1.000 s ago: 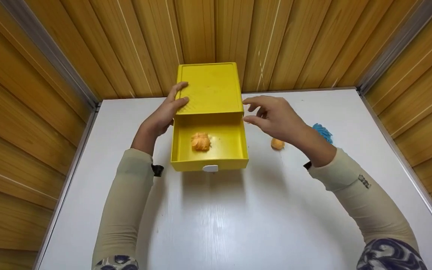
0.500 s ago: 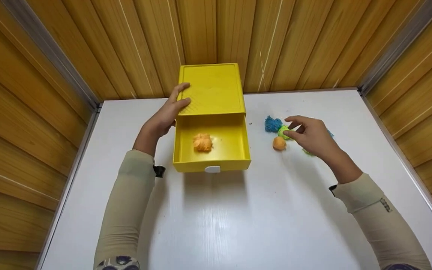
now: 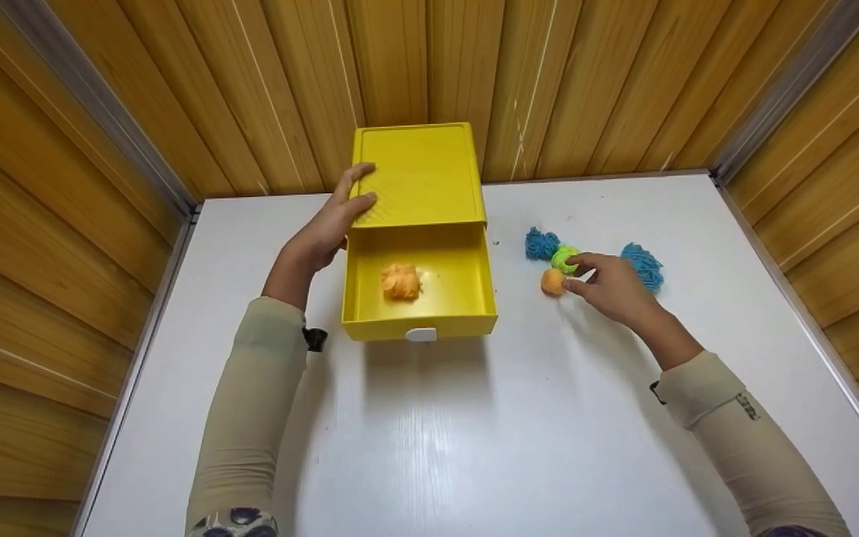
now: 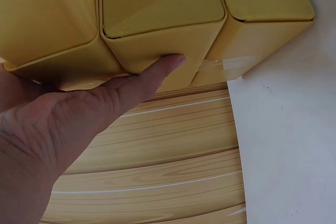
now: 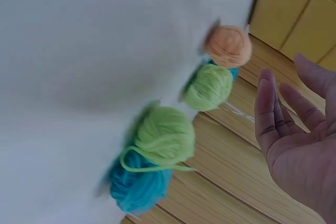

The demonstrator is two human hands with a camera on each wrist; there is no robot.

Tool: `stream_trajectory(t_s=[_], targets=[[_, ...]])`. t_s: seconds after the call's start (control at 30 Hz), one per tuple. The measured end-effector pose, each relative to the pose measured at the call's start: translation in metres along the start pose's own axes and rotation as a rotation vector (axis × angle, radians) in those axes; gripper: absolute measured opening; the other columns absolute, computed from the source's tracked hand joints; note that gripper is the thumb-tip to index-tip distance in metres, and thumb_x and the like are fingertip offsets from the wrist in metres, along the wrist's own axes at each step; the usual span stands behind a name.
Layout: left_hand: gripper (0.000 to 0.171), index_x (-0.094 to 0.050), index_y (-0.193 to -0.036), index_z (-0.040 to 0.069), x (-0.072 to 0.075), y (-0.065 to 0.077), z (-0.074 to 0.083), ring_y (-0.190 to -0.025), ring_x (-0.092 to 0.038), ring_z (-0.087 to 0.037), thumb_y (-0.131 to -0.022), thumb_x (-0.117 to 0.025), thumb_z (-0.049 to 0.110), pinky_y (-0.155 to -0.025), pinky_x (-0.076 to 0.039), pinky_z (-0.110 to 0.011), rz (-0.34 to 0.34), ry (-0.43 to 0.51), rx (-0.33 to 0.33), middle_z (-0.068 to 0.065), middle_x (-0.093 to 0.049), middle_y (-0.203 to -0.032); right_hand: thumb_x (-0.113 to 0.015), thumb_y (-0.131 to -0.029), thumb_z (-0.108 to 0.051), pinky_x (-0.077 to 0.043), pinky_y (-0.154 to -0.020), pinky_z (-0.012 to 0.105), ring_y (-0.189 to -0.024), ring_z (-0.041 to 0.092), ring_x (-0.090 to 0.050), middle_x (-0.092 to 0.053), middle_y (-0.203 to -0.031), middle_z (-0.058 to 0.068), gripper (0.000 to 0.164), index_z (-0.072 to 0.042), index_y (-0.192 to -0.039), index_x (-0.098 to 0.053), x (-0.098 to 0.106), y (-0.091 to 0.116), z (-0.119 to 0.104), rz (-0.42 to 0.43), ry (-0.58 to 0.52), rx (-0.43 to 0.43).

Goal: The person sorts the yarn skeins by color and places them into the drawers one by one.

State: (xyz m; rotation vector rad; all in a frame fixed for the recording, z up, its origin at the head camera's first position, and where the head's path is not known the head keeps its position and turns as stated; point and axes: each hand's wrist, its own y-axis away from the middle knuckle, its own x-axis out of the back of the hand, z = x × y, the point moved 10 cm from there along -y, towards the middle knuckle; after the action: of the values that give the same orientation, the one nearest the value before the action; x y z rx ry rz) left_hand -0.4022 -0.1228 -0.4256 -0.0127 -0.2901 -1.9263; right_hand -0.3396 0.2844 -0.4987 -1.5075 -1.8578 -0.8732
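My left hand (image 3: 325, 230) grips the upper left side of a yellow drawer unit (image 3: 422, 175), thumb and a finger lying over its top edge. The unit's top drawer (image 3: 377, 329) is pulled out and holds an orange yarn ball (image 3: 401, 283). To the right, my right hand (image 3: 614, 289) hovers with loosely bent fingers beside another orange yarn ball (image 3: 552, 283) and a green yarn ball (image 3: 564, 258). The right wrist view shows a gap between these fingers and the balls. A second green yarn ball (image 5: 165, 135) appears there, hidden by the hand in the head view.
One blue yarn ball (image 3: 541, 244) lies behind the green one; another blue yarn ball (image 3: 643, 266) lies right of my right hand. The white table (image 3: 429, 440) is bounded by wood-patterned walls (image 3: 579, 89). A white handle (image 3: 421, 335) sticks out from the drawer's front.
My right hand has moved from beside the drawer unit rightward to the yarn balls, then slightly lower towards the orange one. My left hand and the open drawer have stayed put.
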Motion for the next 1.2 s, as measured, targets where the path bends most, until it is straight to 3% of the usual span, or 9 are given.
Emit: stream_trajectory(t_s=[0.1, 0.2, 0.3, 0.43, 0.6, 0.87, 1.2], targets=[[0.056, -0.021, -0.161, 0.051, 0.0, -0.001, -0.001, -0.142, -0.053, -0.036, -0.111, -0.045, 0.042, -0.109, -0.053, -0.059, 0.001, 0.002, 0.002, -0.008, -0.013, -0.176, -0.072, -0.102, -0.031, -0.055, -0.078, 0.033, -0.108, 0.038, -0.07, -0.069, -0.137, 0.025, 0.049, -0.005, -0.143, -0.064, -0.01, -0.007, 0.007, -0.027, 0.025, -0.014], [0.056, -0.021, -0.16, 0.052, 0.0, -0.001, -0.002, -0.142, -0.054, -0.035, -0.111, -0.045, 0.043, -0.108, -0.053, -0.059, 0.004, -0.001, 0.004, -0.007, -0.012, -0.176, -0.072, -0.102, -0.033, -0.057, -0.09, 0.048, -0.117, 0.041, -0.068, -0.066, -0.144, 0.025, 0.051, -0.006, -0.144, -0.064, -0.019, -0.015, 0.012, -0.042, 0.041, -0.024], [0.056, -0.021, -0.16, 0.053, 0.0, -0.002, -0.003, -0.143, -0.053, -0.035, -0.111, -0.045, 0.044, -0.108, -0.053, -0.058, 0.008, -0.007, 0.008, -0.005, -0.01, -0.177, -0.073, -0.102, -0.032, -0.051, -0.106, 0.061, -0.132, 0.047, -0.061, -0.061, -0.149, 0.026, 0.053, -0.004, -0.146, -0.063, -0.026, -0.022, 0.014, -0.05, 0.042, -0.011], [0.055, -0.02, -0.16, 0.053, 0.001, -0.002, -0.005, -0.143, -0.054, -0.035, -0.111, -0.044, 0.044, -0.108, -0.054, -0.058, 0.016, -0.004, 0.012, -0.006, -0.011, -0.177, -0.072, -0.102, -0.027, -0.043, -0.118, 0.064, -0.144, 0.048, -0.052, -0.057, -0.154, 0.026, 0.054, -0.002, -0.148, -0.06, -0.035, -0.03, 0.014, -0.074, 0.029, -0.005], [0.055, -0.021, -0.161, 0.052, 0.0, -0.001, -0.005, -0.143, -0.053, -0.034, -0.112, -0.045, 0.043, -0.109, -0.052, -0.059, 0.018, -0.001, 0.006, -0.007, -0.013, -0.176, -0.071, -0.103, -0.022, -0.044, -0.118, 0.062, -0.141, 0.045, -0.053, -0.055, -0.157, 0.025, 0.054, -0.002, -0.151, -0.058, -0.043, -0.035, 0.013, -0.102, 0.007, -0.012], [0.055, -0.022, -0.162, 0.05, 0.0, 0.0, -0.002, -0.144, -0.053, -0.035, -0.112, -0.046, 0.041, -0.11, -0.052, -0.058, 0.023, 0.02, -0.007, -0.006, -0.012, -0.177, -0.071, -0.102, -0.021, -0.05, -0.109, 0.058, -0.124, 0.039, -0.059, -0.061, -0.149, 0.026, 0.048, 0.0, -0.145, -0.062, -0.046, -0.038, 0.011, -0.095, 0.012, 0.009], [0.056, -0.023, -0.162, 0.051, 0.002, 0.0, 0.0, -0.144, -0.052, -0.034, -0.111, -0.046, 0.042, -0.111, -0.052, -0.058, 0.025, 0.016, -0.009, -0.004, -0.012, -0.177, -0.071, -0.101, -0.021, -0.052, -0.107, 0.057, -0.121, 0.038, -0.06, -0.063, -0.144, 0.025, 0.047, -0.001, -0.143, -0.062, -0.045, -0.038, 0.013, -0.09, 0.005, 0.006]])
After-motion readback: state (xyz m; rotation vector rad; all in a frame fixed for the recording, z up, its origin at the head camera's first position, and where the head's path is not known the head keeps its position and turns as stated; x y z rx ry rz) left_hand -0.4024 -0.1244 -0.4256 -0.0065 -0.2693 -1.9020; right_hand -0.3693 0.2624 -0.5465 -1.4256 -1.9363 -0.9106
